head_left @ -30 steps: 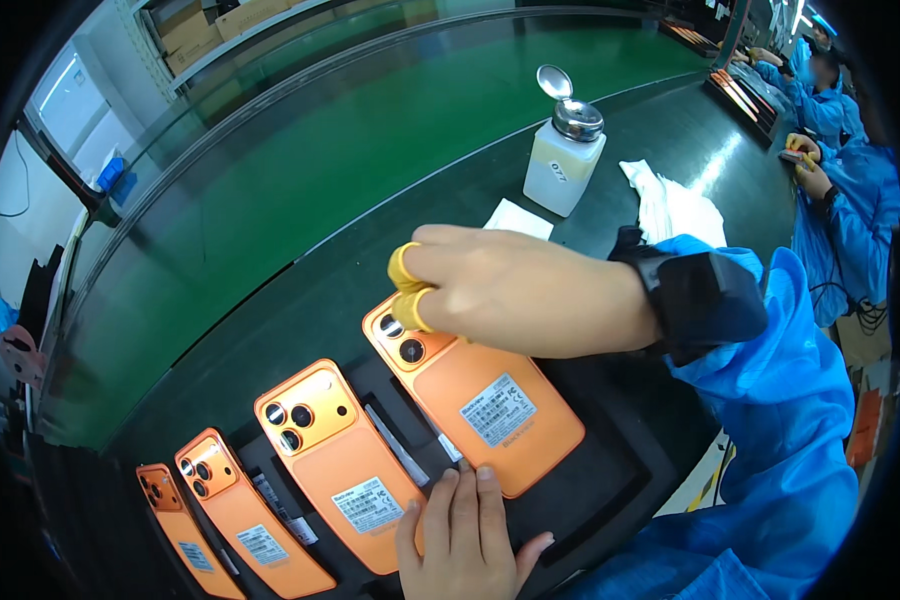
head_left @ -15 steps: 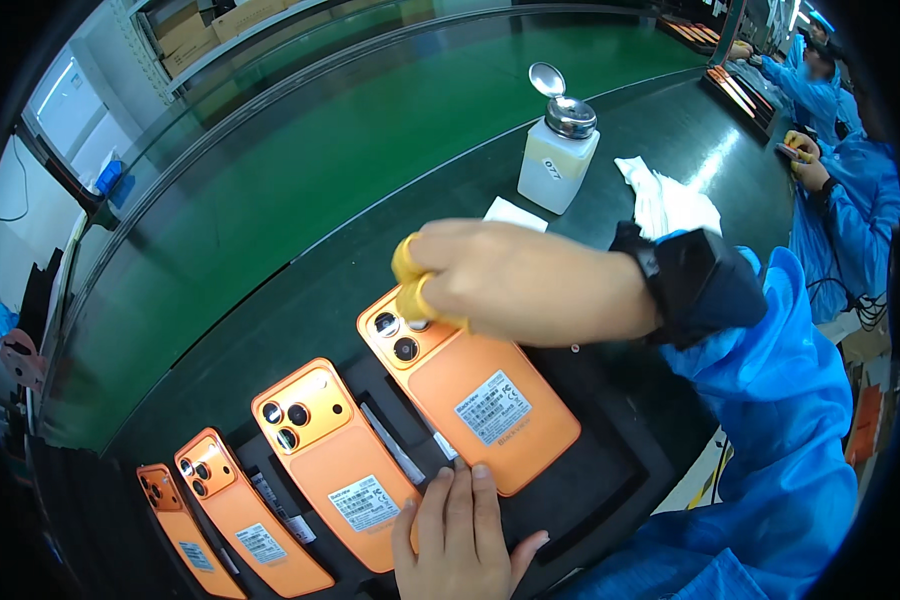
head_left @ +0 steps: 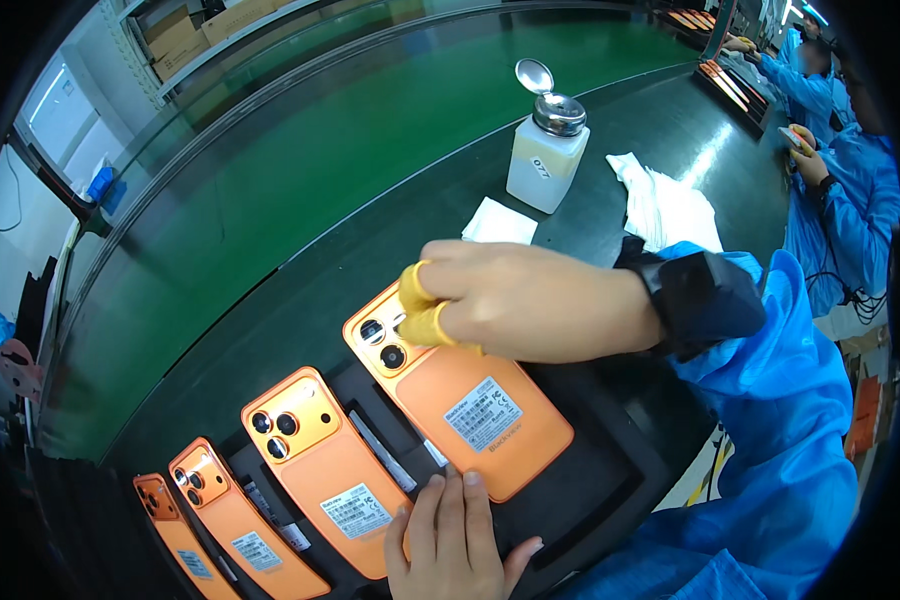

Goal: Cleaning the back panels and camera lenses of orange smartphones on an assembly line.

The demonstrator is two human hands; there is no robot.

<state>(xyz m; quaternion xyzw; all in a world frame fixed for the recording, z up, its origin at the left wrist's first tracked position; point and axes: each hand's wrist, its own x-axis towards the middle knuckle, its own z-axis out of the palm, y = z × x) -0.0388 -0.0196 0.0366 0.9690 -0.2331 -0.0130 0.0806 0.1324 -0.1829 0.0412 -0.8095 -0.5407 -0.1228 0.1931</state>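
Under my right hand (head_left: 490, 295) lies an orange smartphone (head_left: 535, 430), back side up, with a white label. Yellow finger cots (head_left: 425, 325) cover fingertips of this hand, which is closed and presses at the phone's camera area, hiding part of it. Whatever is pinched there is too hidden to make out. My left hand (head_left: 452, 545) rests flat, fingers stretched out, touching the phone's lower left edge and the neighbouring orange phone (head_left: 335, 475). Further left, two more orange phones (head_left: 240, 515) lie in the same row on a black tray (head_left: 610, 490).
Beyond my right hand stand a white pump bottle (head_left: 547, 165) with its metal lid flipped up and a folded white wipe (head_left: 500, 222). A pile of white wipes (head_left: 665, 205) is further right. Co-workers in blue sleeves (head_left: 840, 195) work along the bench at far right.
My right hand has shifted slightly down within the picture, still at the phone's camera area. The whole scene has moved a little leftward; my left hand stays on the phones.
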